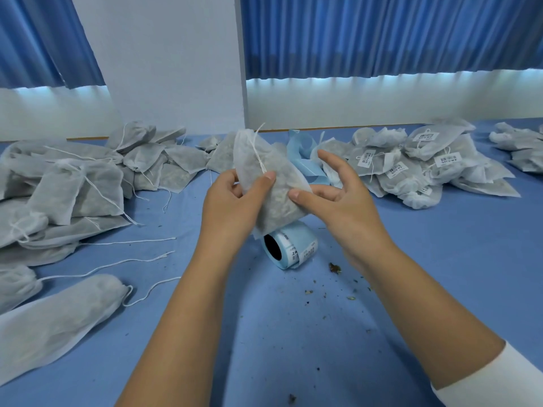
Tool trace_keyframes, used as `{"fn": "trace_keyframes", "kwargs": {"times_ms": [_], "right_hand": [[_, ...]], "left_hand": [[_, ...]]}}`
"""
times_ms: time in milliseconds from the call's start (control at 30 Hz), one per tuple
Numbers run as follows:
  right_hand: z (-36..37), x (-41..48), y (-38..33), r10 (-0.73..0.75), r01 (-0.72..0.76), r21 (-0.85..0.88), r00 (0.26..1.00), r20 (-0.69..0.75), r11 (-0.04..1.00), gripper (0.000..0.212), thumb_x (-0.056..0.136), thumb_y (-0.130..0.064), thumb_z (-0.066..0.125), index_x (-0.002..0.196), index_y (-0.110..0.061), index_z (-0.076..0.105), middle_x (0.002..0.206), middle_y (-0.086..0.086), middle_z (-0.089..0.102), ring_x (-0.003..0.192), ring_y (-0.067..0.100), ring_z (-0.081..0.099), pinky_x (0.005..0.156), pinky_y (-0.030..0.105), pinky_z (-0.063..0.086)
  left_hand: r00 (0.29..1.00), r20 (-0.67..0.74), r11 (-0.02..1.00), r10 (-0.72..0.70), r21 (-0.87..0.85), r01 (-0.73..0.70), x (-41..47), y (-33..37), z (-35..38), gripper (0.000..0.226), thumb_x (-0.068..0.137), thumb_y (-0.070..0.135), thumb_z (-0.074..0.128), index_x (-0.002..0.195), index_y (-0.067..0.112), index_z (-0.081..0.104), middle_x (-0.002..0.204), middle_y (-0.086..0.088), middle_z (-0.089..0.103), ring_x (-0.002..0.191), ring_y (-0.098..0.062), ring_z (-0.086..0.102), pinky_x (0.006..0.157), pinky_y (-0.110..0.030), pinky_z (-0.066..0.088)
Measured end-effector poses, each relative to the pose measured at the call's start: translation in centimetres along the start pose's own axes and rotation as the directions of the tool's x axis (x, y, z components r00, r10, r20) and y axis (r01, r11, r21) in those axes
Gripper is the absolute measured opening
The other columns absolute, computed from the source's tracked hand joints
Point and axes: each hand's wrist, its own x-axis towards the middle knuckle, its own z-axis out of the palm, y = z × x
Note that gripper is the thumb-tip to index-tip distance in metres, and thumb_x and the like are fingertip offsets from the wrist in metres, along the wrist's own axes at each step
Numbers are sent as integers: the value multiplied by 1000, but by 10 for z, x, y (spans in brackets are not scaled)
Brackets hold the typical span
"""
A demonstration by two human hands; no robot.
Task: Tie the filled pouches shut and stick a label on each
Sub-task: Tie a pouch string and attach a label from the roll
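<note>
Gripping pouch, left hand fingers curled; long axis 11-to-5, mouth at 11; right hand fingers spread, thumb touching.

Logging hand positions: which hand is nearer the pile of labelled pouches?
Right. The right hand is just left of the labelled pile; the left hand grips the held pouch farther left.

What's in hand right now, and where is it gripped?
The left hand grips a grey-white filled fabric pouch around its middle; the right hand only touches its side with the thumb.
</note>
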Motion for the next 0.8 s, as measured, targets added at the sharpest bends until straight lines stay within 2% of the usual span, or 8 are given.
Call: {"fn": "trace_keyframes", "kwargs": {"times_ms": [100,167,200,333,433,600,733,800], "right_hand": [[-4,4,-5,-56,45,-120,994,-92,992,42,84,-23,75,122,-35,59,83,-9,69,78,6,65,81,28,57],[-11,8,-9,-105,83,-152,984,-145,985,13,88,-23,71,100,-29,68,76,-14,62,74,8,56,84,38,55],[-14,9,-12,-118,97,-146,983,-142,985,5,89,-22,69,90,-27,69,74,-16,61,74,8,54,83,39,54],[-22,11,-19,-88,83,-100,995,-48,991,16,93,-18,63,81,-25,70,86,-11,72,85,5,62,83,27,53],[-23,10,-21,-55,65,-165,997,62,984,20,95,-18,60,80,-25,70,85,-14,73,87,3,62,82,25,50],[-23,7,-24,-11,51,-267,989,151,962,24,97,-19,55,78,-26,69,93,-11,72,89,0,61,83,21,51],[-21,6,-23,-2,41,-308,992,126,950,20,94,-21,60,77,-25,71,93,-2,73,85,1,61,84,24,51],[-20,6,-22,-2,35,-319,995,103,947,16,90,-22,66,75,-24,72,88,-5,73,81,0,61,80,20,50]], "left_hand": [[1000,24,1000,-5,-30,6,-1,0,-2,17,90,20,71,106,16,69,92,5,77,87,-9,73,72,-20,56],[999,43,1000,-19,-19,19,0,0,-4,18,88,22,73,105,18,71,92,5,78,87,-10,74,71,-23,57],[998,51,1000,-29,-5,29,0,0,-5,18,87,24,75,104,19,72,90,5,78,84,-9,74,68,-22,56],[992,75,994,-101,42,98,0,2,-7,12,83,26,78,93,20,74,76,9,76,68,-3,71,54,-16,49],[985,113,988,-132,92,122,-2,4,-7,10,82,27,78,88,20,75,71,10,74,60,-1,67,46,-14,45],[963,213,979,-163,156,131,-5,5,-5,7,78,26,82,81,22,76,76,5,76,62,-5,70,47,-17,48],[941,292,972,-173,204,116,-7,5,-2,12,76,26,84,87,23,78,80,4,78,69,-6,72,50,-16,48],[931,319,971,-176,214,110,-9,6,-2,15,76,26,84,89,22,79,82,3,78,72,-8,73,52,-16,49]]}}
